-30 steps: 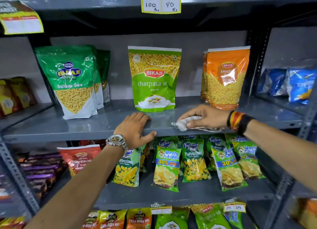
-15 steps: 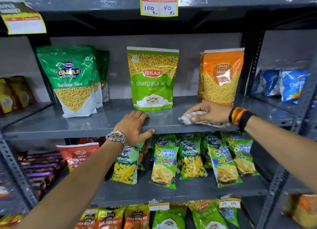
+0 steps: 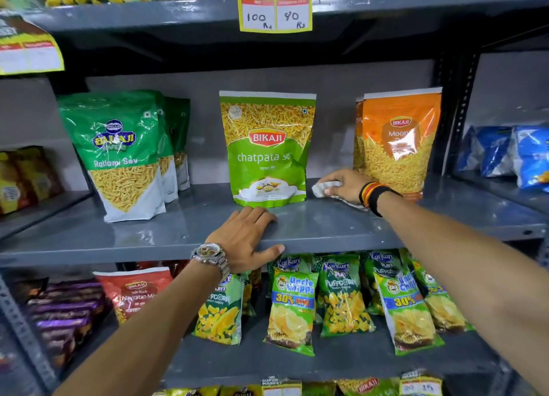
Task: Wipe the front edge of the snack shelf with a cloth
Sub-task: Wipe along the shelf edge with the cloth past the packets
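The grey metal snack shelf (image 3: 326,226) runs across the middle of the view. My right hand (image 3: 344,183) presses a crumpled white cloth (image 3: 322,188) flat on the shelf's top, far back between the green chatpata sev pouch (image 3: 267,149) and the orange moong pouch (image 3: 398,143). My left hand (image 3: 246,235), with a metal watch on the wrist, lies palm down over the shelf's front edge (image 3: 118,254), thumb hooked under the lip, fingers spread and holding nothing.
A green Ratlami sev pouch (image 3: 118,155) stands at the left of the shelf. Chips packets (image 3: 292,309) hang just below the front edge. A yellow price tag (image 3: 274,12) hangs from the shelf above. Blue packets (image 3: 511,155) sit at far right.
My right hand has slid the cloth from the front edge back toward the rear of the shelf, between the two pouches. My left hand has stayed on the front edge.
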The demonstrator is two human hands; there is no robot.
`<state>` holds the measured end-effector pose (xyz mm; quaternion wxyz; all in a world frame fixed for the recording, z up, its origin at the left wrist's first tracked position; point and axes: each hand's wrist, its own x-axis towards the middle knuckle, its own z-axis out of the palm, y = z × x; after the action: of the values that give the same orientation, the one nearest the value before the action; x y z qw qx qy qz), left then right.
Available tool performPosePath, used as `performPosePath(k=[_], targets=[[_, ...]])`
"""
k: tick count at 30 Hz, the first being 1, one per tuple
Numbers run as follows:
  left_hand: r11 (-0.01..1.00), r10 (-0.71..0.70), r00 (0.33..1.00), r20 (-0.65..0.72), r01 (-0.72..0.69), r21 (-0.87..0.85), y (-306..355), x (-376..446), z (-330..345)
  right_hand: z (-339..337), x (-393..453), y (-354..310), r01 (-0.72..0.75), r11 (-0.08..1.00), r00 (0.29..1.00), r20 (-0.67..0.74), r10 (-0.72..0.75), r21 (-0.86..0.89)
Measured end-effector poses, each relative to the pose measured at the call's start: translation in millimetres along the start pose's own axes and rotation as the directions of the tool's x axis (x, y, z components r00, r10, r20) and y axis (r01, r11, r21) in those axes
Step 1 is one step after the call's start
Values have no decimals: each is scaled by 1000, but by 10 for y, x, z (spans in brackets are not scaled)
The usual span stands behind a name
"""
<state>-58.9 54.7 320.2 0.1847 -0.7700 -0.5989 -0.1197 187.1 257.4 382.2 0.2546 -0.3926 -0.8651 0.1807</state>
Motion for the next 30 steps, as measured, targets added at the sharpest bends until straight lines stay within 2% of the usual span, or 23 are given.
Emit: performPosePath(k=[5,10,12,14,15,18,20,22,26,28,30], targets=[[1000,5,1000,-15,-5,-8,21,6,6,185,44,23,58,997,997,57,-55,-41],[1000,0,1000,-10,0,2,39,-28,-10,70,-531,-172,194,981,967,168,-189,-11],[1000,-7,1000,-11,7,-3,41,-32,-6,-26,-848,-212,230,972,937,262,-233,40],[1000,-12,1000,-6,12,-2,40,-23,-6,-239,-1105,-224,209,970,897,371,-240,122],[1000,-16,1000,0,16,1,42,-19,-11,-372,-1185,-221,187,971,897,377,-230,147],[1000,-24,999,26,23,10,65,-11,-53,-629,-1257,-135,125,971,973,166,-160,205],[1000,-25,999,45,25,8,89,-18,-92,-566,-1272,-91,80,988,993,75,-91,134],[1000,-26,998,56,25,8,101,-25,-118,-406,-1315,-53,64,998,992,105,-66,30],[999,-35,996,77,34,12,96,-1,-132,-487,-1351,-93,101,989,946,296,-130,112],[1000,-16,997,82,16,-4,125,71,-156,-595,-1279,-137,84,985,959,255,-122,152],[1000,17,998,56,-16,-20,162,176,-196,-623,-1106,-169,93,976,988,105,-115,196]])
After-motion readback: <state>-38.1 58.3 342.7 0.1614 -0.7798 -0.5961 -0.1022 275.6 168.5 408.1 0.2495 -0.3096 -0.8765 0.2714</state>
